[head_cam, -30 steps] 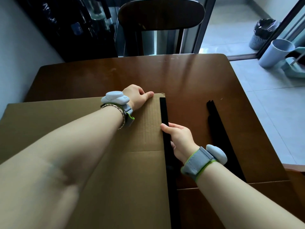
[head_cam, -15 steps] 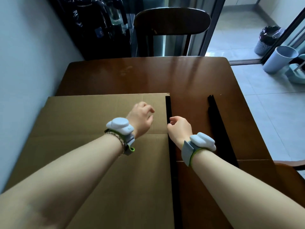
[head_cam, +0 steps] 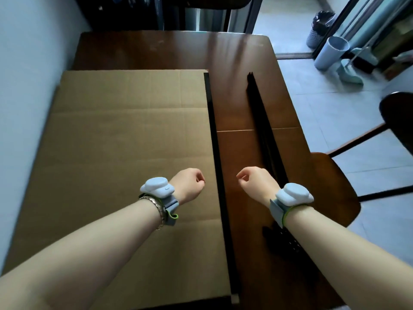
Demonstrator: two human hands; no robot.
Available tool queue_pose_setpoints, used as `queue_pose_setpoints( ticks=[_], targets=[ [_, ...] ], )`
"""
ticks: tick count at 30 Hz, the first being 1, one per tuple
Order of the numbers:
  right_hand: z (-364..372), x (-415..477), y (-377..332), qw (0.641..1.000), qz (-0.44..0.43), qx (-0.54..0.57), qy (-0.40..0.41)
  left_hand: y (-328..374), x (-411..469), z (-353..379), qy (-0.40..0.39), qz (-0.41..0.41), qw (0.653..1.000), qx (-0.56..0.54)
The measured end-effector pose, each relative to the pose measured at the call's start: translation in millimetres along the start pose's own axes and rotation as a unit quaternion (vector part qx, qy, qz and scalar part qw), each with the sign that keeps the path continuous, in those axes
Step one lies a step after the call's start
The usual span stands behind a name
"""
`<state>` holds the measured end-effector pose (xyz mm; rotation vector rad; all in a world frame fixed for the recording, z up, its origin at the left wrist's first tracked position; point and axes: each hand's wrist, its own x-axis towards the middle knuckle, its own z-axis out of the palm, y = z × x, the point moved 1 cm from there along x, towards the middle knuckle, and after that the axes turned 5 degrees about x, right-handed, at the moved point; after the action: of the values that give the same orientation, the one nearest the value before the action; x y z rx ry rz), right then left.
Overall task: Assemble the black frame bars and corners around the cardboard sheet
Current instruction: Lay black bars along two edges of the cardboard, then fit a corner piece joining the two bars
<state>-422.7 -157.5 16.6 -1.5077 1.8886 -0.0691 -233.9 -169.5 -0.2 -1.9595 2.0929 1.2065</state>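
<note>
Status: both hands withdrawn from the fitted frame bar (head_cam: 216, 157) on the cardboard sheet's (head_cam: 125, 139) right edge; left hand (head_cam: 188, 185) and right hand (head_cam: 257, 183) loosely curled, each grip empty; spare bars (head_cam: 264, 128) wait on the table (head_cam: 234, 104), next side likely.

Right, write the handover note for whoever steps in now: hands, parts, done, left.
Left hand: loosely curled, holding nothing, above the cardboard sheet.
Right hand: loosely curled, holding nothing, above the table.
Done: one black frame bar lies along the sheet's right edge.
Parts: the spare black bars lie bundled on the table further right. Small dark pieces sit by the right forearm, possibly corners.
Left: the other three edges and all corners.
</note>
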Motion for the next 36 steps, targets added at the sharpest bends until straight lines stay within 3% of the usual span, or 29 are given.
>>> queue_pose_setpoints(
  ticks=[4, 12, 15, 19, 21, 24, 28, 32, 36],
  targets=[
    [2.2, -43.6, 42.9, 0.999, 0.009, -0.032, 0.035, -5.4, -40.8, 36.2, 0.001, -0.030, 0.999, -0.039],
    [26.4, -85.0, 92.8, 0.957, -0.028, -0.279, -0.070, -13.0, -99.9, 94.5, 0.021, -0.101, 0.993, -0.053],
    [35.9, -86.6, 101.2, 0.963, -0.022, -0.263, -0.064, -10.1, -119.7, 107.2, 0.031, -0.102, 0.993, -0.051],
    [35.5, -83.8, 101.6, 0.968, -0.039, -0.248, -0.007, -4.3, -149.8, 122.0, 0.000, -0.067, 0.997, 0.047],
    [33.8, -83.4, 98.8, 0.979, -0.047, -0.195, 0.029, -4.9, -162.4, 129.5, -0.041, -0.027, 0.989, 0.140],
    [31.8, -84.7, 94.8, 0.999, -0.017, -0.022, 0.024, -8.0, -168.7, 135.8, -0.098, 0.062, 0.948, 0.296],
    [36.4, -87.6, 87.9, 0.986, 0.010, 0.166, -0.005, -7.8, -166.2, 137.3, -0.117, 0.137, 0.894, 0.410],
    [54.0, -98.8, 89.7, 0.893, 0.120, 0.432, -0.048, -5.2, -166.8, 146.8, -0.149, 0.150, 0.877, 0.431],
    [68.9, -121.7, 93.1, 0.835, 0.174, 0.497, -0.159, -4.8, -165.5, 143.7, -0.120, 0.136, 0.901, 0.394]
  ],
)
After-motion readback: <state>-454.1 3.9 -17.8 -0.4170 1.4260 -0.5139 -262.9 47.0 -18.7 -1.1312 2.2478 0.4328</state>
